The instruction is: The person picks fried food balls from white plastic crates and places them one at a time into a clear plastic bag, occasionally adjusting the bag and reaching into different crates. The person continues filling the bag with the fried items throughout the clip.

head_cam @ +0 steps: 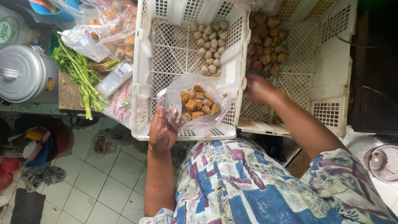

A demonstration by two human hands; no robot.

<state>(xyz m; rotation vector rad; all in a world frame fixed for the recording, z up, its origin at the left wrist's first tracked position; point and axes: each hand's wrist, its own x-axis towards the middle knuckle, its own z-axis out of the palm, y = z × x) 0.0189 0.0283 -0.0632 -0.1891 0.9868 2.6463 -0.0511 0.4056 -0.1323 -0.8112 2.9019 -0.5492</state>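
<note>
Over the near rim of the left white crate (143, 83), a clear plastic bag (207, 89) is held open by the left hand (162, 130), whose fingers are closed on its edge. About a dozen brown fried tofu cubes (198, 103) are already gathered inside, so the bag is judged partly filled, with room left. The right hand (258, 89) is stretched into the right crate (331, 66), loosely curled beside the heap of darker fried pieces (265, 41); whether anything is gripped cannot be told. Pale round balls (210, 41) are piled in the left crate, and green stalks (81, 76) lie further left.
</note>
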